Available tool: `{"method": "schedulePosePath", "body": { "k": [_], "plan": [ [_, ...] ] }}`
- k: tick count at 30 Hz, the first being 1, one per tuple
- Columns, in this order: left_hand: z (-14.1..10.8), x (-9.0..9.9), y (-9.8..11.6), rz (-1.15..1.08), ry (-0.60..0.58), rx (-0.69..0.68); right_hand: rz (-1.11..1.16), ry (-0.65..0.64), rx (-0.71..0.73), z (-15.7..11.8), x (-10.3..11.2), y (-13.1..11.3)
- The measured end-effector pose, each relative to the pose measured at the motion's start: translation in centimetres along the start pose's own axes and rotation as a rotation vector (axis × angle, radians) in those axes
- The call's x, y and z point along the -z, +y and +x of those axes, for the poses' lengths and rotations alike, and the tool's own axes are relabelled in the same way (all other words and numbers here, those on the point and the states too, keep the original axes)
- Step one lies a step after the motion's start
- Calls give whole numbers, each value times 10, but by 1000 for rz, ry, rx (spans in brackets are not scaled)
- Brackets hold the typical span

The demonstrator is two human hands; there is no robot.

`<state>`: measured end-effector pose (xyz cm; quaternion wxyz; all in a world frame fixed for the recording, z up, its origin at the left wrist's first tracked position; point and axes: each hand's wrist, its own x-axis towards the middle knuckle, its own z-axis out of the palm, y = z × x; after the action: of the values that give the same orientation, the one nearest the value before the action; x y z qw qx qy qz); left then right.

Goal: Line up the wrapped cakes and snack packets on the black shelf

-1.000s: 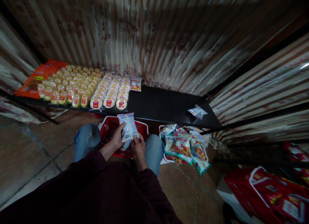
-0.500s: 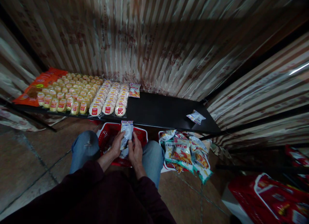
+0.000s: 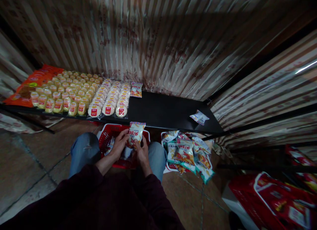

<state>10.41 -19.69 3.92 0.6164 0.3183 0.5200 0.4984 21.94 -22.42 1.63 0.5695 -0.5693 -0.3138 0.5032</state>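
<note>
ok so starting at the far left of your black shelf (image 3: 160, 108), you've got a big orange bag (image 3: 34, 84) lying flat, then a dense block of little yellow packets (image 3: 66, 91) in rows right up against it. Below that is your left knee in worn jeans (image 3: 85, 147). Next along the shelf come three columns of round pale packets (image 3: 110, 98) with red labels, and just past them, toward the back, one small striped-edge packet (image 3: 136, 89) lying with its printed side up. Down between your knees sits the red basket (image 3: 102, 142), with some silvery packets in it, too dark to count. Your left hand (image 3: 119, 145) is over that basket, fingers closed on the left edge of the snack packet (image 3: 136, 131), which you've got printed side up, near the front edge of the shelf. Your right hand (image 3: 143, 154) has the packet's lower right corner, thumb on the front; the fingers behind are mostly hidden so I can't tell exactly how they sit. Right of your other knee there's a heap of snack bags (image 3: 185, 154) piled over a second basket (image 3: 168, 169), then a lone silver packet (image 3: 199, 117) near the shelf's right end, and bottom right a big red bag (image 3: 247, 193)
</note>
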Motion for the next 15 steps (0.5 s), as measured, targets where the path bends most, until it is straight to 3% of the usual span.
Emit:
{"method": "schedulePosePath", "body": {
  "k": [5, 10, 15],
  "plan": [
    [6, 1, -1, -21, 15, 122, 259, 10, -74, 3, -3, -11],
    [10, 0, -3, -57, -60, 114, 212, 6, -92, 8, -5, -19],
    [15, -4, -2, -42, 14, 92, 160, -39, -93, 15, -5, -26]
  ]
}}
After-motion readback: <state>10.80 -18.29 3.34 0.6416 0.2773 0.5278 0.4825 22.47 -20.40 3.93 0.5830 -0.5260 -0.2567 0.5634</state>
